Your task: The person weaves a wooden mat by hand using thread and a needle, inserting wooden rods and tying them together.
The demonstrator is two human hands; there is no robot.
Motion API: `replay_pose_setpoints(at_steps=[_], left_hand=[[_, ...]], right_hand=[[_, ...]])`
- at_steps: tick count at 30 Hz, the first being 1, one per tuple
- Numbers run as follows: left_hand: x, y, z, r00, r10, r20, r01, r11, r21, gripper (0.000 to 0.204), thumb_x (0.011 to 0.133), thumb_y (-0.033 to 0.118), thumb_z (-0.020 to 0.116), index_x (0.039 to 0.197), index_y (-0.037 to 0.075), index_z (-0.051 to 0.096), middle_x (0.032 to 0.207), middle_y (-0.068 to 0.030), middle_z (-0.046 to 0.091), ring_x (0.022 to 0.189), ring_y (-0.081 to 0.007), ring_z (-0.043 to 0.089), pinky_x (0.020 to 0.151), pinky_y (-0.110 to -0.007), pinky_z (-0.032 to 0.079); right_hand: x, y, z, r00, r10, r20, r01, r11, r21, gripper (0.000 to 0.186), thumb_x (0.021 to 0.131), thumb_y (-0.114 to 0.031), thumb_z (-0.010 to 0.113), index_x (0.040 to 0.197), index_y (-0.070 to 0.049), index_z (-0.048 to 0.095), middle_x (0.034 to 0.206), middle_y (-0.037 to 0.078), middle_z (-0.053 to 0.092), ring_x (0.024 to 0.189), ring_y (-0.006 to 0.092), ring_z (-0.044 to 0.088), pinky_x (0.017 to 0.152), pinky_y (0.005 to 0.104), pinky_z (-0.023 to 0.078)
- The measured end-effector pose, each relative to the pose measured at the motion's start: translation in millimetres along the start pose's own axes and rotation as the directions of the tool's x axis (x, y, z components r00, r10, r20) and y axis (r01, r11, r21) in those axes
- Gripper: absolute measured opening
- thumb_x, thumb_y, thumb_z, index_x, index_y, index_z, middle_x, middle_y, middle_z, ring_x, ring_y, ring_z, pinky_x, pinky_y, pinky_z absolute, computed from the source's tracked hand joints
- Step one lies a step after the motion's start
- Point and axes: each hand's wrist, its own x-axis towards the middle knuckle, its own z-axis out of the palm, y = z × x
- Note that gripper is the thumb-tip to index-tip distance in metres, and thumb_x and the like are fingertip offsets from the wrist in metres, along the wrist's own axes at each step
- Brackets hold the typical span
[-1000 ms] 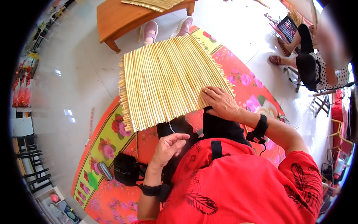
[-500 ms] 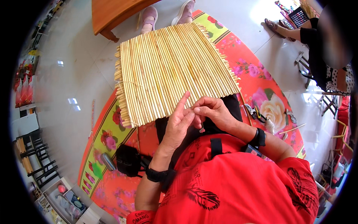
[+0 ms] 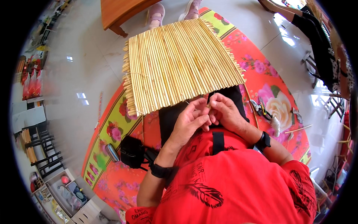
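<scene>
— Head view: what do you have?

— I see my left hand and right hand meeting fingertip to fingertip at the near edge of the bamboo-slat mat, which lies on the red floral floor sheet. Both pinch something thin; what it is, I cannot tell.

— Advice?

— I'd keep the pinch tight and close against the mat's edge. Pliers lie just to the right.

Left of the hands lies a black pouch on the red floral floor mat; to their right, pliers — beyond, 2 pink shoes by a wooden table.
</scene>
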Motion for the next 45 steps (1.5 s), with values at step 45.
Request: replay_pose_setpoints(at_steps=[45], left_hand=[[-110,48,-73,0.957,-0.201,-0.21,0.29,0.717,0.633,0.014,0.088,0.01,0.064,0.091,-0.002,0.071,0.071,-0.0032,0.067,0.062,-0.0071,0.062,0.058,-0.021,0.05]], right_hand=[[-119,-113,-396,0.077,-0.536,-0.841,0.414,0.784,-0.462,0.01,0.092,-0.004,0.052,0.097,0.004,0.05,0.067,0.011,0.055,0.063,0.0207,0.059,0.073,0.0494,0.059]])
